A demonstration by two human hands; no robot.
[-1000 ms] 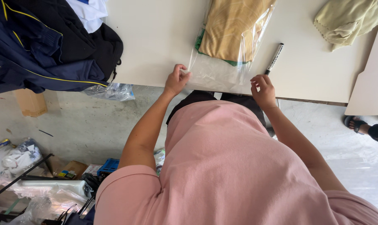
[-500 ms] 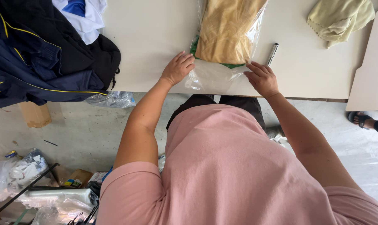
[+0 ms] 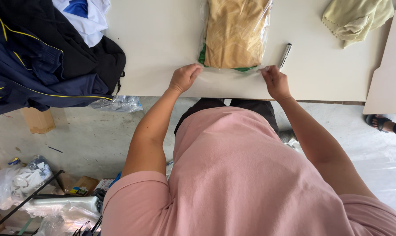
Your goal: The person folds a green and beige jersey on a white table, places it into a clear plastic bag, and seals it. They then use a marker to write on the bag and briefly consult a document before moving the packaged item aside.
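Observation:
A folded mustard-yellow garment (image 3: 234,32) with a green edge lies inside a clear plastic bag (image 3: 230,78) on the white table (image 3: 163,43). My left hand (image 3: 184,78) pinches the bag's open flap at its left corner. At the right corner, my right hand (image 3: 275,81) grips the same flap. Both hands press the flap down near the table's front edge. A dark marker pen (image 3: 285,56) lies just right of the bag, close to my right hand.
A pile of dark navy and black clothes (image 3: 45,65) with a white-and-blue garment (image 3: 86,17) fills the table's left. A pale green cloth (image 3: 357,19) lies at the far right beside a beige board (image 3: 388,74). Bags and clutter (image 3: 32,192) sit on the floor; another person's sandalled foot (image 3: 383,124) shows at right.
Both hands have moved up from the table's edge along the bag, folding its loose flap toward the garment. The view shifted slightly.

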